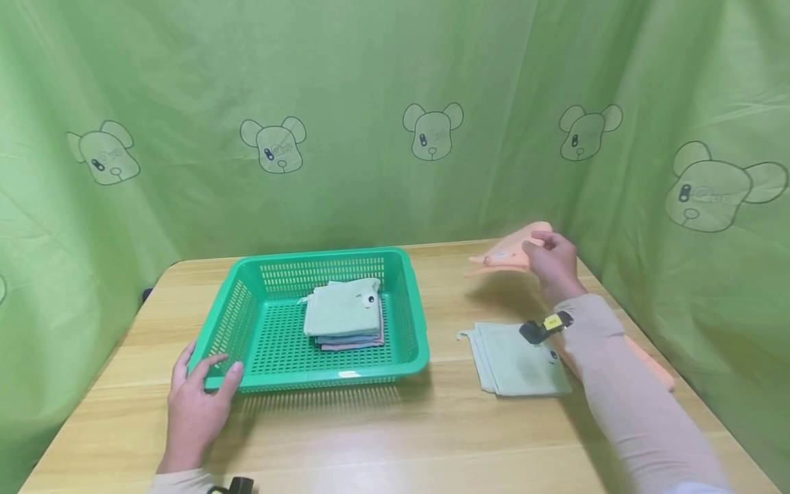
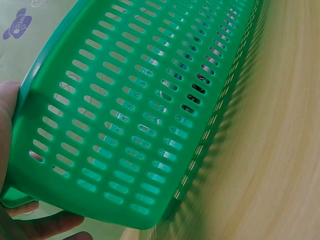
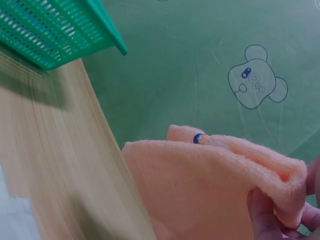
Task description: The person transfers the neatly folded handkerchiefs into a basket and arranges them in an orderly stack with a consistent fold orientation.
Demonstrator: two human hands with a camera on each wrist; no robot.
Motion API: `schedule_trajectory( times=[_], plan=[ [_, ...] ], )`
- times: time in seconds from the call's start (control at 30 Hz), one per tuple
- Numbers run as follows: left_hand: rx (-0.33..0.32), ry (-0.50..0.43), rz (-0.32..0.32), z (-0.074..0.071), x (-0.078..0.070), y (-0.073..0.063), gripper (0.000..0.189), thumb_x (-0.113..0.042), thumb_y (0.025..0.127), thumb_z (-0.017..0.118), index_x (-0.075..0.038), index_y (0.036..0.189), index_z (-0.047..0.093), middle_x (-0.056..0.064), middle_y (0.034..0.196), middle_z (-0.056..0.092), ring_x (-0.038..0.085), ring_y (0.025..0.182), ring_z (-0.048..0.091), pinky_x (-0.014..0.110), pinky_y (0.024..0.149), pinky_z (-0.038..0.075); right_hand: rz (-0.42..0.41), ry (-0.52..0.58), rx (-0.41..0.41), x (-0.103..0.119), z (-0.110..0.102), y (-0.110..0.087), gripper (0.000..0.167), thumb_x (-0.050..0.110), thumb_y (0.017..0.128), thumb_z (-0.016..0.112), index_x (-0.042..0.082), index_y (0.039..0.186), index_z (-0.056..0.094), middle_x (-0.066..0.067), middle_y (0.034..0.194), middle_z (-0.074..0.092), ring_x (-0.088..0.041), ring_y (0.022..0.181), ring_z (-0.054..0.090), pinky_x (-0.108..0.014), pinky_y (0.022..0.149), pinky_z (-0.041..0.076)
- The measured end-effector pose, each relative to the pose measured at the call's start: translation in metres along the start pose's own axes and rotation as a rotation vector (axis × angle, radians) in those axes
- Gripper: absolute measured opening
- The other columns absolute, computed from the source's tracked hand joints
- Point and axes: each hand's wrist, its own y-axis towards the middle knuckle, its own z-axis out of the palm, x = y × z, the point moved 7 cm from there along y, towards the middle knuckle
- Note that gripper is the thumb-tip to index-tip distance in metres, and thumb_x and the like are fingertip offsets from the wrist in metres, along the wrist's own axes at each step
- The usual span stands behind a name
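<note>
My right hand pinches a folded peach towel by one edge, holding it above the far right of the table. In the right wrist view the towel hangs in a fold from thumb and fingers. My left hand grips the near left corner of a green plastic basket, thumb over the rim. Inside the basket, a folded pale green towel lies on top of bluish and pink ones. Another folded pale green towel lies on the table below my right forearm.
More peach cloth lies at the right, partly hidden by my forearm. A green curtain with bear-head drawings hangs behind and beside the wooden table.
</note>
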Motion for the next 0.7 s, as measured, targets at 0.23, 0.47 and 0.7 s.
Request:
schedule_trajectory(
  times=[0.23,0.47,0.7],
  plan=[
    [-0.004,0.001,0.006,0.0,-0.001,0.0,0.048,-0.041,0.094,0.061,-0.001,0.12,0.061,0.019,0.158,0.016,0.058,0.133,0.025,0.08,0.094,0.025,-0.015,-0.005,0.031,0.006,0.006,-0.005,0.053,0.019,0.095,0.058,0.008,0.144,0.041,-0.007,0.131,0.039,-0.011,0.097,0.045,-0.02,0.082,0.048],
    [0.005,0.002,-0.002,0.0,-0.001,0.001,0.049,-0.042,0.094,0.061,-0.002,0.121,0.061,0.019,0.158,0.015,0.058,0.132,0.025,0.08,0.095,0.025,-0.026,0.002,0.024,0.011,0.009,-0.008,0.052,0.02,0.095,0.059,0.007,0.143,0.042,-0.011,0.137,0.037,-0.013,0.106,0.042,-0.022,0.088,0.046],
    [0.001,-0.002,-0.003,0.0,0.0,0.001,0.048,-0.041,0.093,0.062,-0.002,0.121,0.061,0.019,0.158,0.015,0.058,0.133,0.024,0.08,0.094,0.025,-0.026,0.027,0.036,0.017,0.012,-0.011,0.053,0.019,0.095,0.058,0.007,0.144,0.041,-0.014,0.146,0.033,-0.022,0.12,0.041,-0.026,0.096,0.045]
  ],
)
